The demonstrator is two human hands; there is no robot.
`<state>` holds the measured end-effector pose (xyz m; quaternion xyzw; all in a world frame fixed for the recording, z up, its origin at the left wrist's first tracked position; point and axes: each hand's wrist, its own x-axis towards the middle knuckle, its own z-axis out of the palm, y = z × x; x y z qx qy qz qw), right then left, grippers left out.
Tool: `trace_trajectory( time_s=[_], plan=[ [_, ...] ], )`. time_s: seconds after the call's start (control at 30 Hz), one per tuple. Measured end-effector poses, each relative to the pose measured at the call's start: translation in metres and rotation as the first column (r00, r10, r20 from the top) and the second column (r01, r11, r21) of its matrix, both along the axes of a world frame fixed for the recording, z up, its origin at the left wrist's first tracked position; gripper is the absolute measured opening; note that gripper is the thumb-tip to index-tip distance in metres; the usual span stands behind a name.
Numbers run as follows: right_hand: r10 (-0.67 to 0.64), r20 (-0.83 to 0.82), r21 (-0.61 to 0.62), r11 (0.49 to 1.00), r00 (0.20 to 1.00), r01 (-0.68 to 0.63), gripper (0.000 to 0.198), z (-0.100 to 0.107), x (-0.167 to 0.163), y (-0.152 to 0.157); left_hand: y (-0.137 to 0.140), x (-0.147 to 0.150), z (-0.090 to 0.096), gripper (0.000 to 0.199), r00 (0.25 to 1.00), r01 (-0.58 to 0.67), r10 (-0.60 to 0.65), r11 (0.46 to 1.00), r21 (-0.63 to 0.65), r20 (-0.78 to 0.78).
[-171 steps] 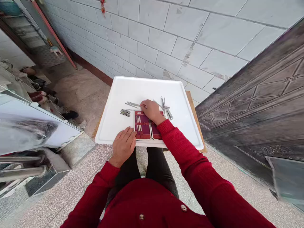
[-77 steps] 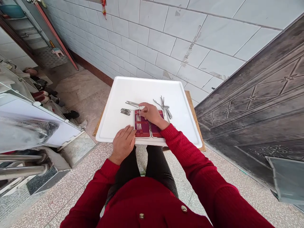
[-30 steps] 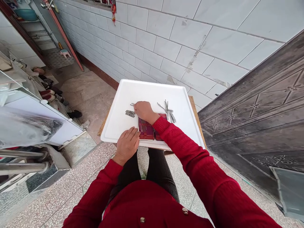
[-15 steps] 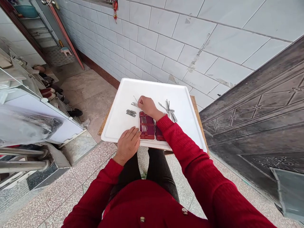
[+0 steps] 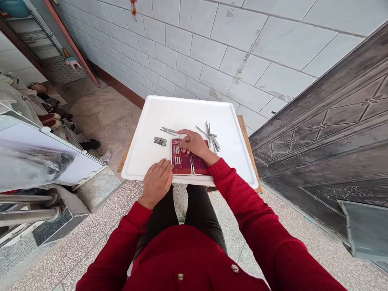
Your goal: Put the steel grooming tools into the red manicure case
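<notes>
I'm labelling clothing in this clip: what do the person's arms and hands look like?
Long, deep-red, textured knit sleeves cover both arms to about the wrists, with no printed pattern visible. The left hand and right hand wear no gloves.

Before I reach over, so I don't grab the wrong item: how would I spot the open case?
Find the white tray before the tiled wall. At its near edge, by the left hand, lies the open case. It alone is maroon, with two halves; the loose tools around it are silvery.
</notes>
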<state>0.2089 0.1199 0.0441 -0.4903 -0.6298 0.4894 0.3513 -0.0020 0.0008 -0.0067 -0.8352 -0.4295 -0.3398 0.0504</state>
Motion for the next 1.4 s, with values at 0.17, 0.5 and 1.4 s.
trace_trajectory(
  time_s=[0.17, 0.5, 1.4],
  plan=[
    [-0.073, 0.122, 0.077, 0.995, 0.990, 0.063, 0.040, -0.005, -0.003, 0.000, 0.000, 0.000, 0.000, 0.036, 1.000, -0.008, 0.008, 1.000, 0.001, -0.010],
    [-0.114, 0.364, 0.249, 0.968, 0.924, 0.021, 0.025, 0.002, -0.003, -0.005, 0.001, 0.000, 0.002, 0.033, 1.000, -0.003, 0.004, 0.999, 0.049, -0.027],
    [-0.170, 0.576, 0.370, 0.926, 0.799, -0.070, 0.024, 0.000, -0.007, -0.013, 0.000, 0.000, 0.000, 0.037, 1.000, 0.002, -0.002, 1.000, 0.006, 0.000]
  ],
)
